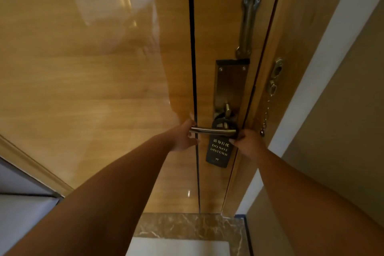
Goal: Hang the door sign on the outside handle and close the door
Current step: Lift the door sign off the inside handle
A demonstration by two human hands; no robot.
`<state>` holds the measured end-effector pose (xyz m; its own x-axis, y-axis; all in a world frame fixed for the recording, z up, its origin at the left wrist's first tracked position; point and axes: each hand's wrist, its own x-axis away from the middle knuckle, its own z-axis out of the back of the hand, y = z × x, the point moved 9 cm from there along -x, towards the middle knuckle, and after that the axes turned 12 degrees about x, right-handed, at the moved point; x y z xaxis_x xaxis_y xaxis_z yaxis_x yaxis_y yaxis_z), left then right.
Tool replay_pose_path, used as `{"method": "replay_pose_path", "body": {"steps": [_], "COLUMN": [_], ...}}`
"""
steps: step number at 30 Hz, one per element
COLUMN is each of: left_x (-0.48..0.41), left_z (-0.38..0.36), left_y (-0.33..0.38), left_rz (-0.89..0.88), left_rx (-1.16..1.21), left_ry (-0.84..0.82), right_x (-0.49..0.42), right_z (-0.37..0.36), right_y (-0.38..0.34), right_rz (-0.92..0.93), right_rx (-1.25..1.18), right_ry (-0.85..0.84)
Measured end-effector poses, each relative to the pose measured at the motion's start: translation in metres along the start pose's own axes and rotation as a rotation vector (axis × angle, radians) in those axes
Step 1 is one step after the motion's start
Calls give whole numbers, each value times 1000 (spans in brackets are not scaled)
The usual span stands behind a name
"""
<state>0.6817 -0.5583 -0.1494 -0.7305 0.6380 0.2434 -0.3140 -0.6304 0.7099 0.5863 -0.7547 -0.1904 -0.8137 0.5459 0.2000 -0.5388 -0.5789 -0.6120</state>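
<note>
While two hands point(182, 137) point(248, 143) grip: one sign point(218, 151).

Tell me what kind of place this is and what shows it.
Most likely a hotel room doorway. A dark sign reading DO NOT DISTURB hangs on the lever handle of a wooden door, and a security chain hangs from the frame beside it. The left hand is at the handle; the right hand pinches the sign.

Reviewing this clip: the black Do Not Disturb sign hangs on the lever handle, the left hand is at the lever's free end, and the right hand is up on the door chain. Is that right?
Not quite. The right hand is not on the door chain; it pinches the edge of the Do Not Disturb sign just below the lever handle. The head view shows the chain hanging untouched. The left hand is at the lever's free end, as you said.
</note>
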Motion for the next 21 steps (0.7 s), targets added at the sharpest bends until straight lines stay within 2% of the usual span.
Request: {"method": "replay_pose_path", "body": {"steps": [6, 14, 21], "left_x": [4, 31, 54], "left_z": [5, 27, 73], "left_y": [1, -14, -61], "left_rz": [41, 81, 196], "left_rx": [-123, -200, -102], "left_ry": [-34, -60, 47], "right_x": [21, 54, 59], "right_z": [21, 8, -31], "right_y": [-2, -36, -86], "right_rz": [125, 176, 151], "right_rx": [75, -43, -273], "right_ry": [24, -91, -98]}}
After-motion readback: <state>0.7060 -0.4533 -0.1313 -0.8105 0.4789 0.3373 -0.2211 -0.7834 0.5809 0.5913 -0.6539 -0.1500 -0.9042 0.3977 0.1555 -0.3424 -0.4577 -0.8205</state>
